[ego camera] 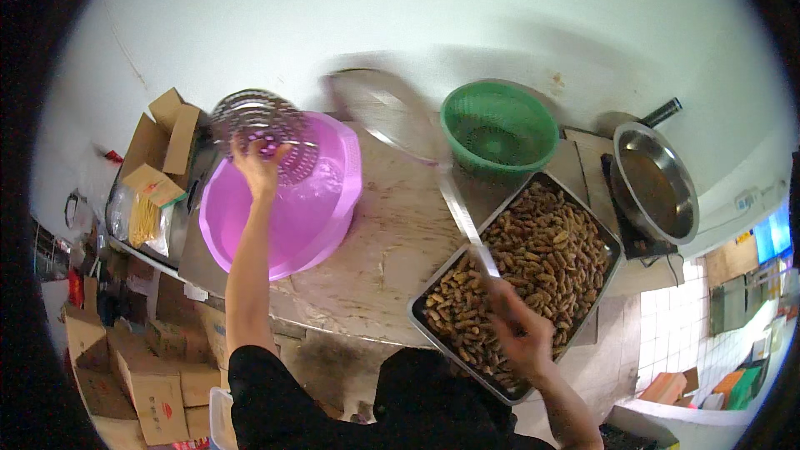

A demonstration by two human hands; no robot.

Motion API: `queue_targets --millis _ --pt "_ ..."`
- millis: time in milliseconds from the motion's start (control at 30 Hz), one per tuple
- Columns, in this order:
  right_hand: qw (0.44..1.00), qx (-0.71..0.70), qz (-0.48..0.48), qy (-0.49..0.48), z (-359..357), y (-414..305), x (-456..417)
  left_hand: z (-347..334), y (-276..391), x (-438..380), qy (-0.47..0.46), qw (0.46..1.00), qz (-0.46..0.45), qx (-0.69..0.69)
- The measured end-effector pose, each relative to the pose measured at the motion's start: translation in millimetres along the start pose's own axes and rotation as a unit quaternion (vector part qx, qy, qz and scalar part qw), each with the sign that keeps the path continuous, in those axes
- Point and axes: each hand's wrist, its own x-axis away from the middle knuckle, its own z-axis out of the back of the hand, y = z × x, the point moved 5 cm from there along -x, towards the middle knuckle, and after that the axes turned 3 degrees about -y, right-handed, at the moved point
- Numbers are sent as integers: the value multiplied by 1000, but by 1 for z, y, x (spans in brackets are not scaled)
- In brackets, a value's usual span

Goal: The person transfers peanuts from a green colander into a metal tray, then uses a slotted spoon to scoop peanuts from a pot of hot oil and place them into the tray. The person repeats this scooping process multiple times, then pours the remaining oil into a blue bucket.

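My left hand (257, 169) grips a round perforated metal strainer (265, 115), blurred, above the far side of a pink plastic basin (215, 225). In my right hand (522, 331) is the handle of a long-handled skimmer (400, 115). Its round head, also blurred, is raised near the wall between the basin and a green plastic colander (497, 125). Below my right hand lies a rectangular metal tray (431, 325), filled with brown pieces that look like peanuts in the shell (550, 250). A clear, crinkled patch shows inside the basin; whether it is water or plastic I cannot tell.
Right of the tray, a steel bowl (656, 187) of brownish liquid rests on a black cooker (647, 250). An open carton (153, 144) and yellow sticks (145, 219) occupy a tray at left. Cardboard boxes (150, 387) are piled below the worktop (381, 250). A wall (375, 12) stands behind.
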Motion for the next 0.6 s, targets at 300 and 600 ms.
queue_targets --millis 300,600 --pt "997 19 57 -46 -45 18 -42 51 -37 -7 99 994 -27 -35" --pt "906 -374 -194 43 71 51 -111 -45 188 -47 -83 969 -175 152"
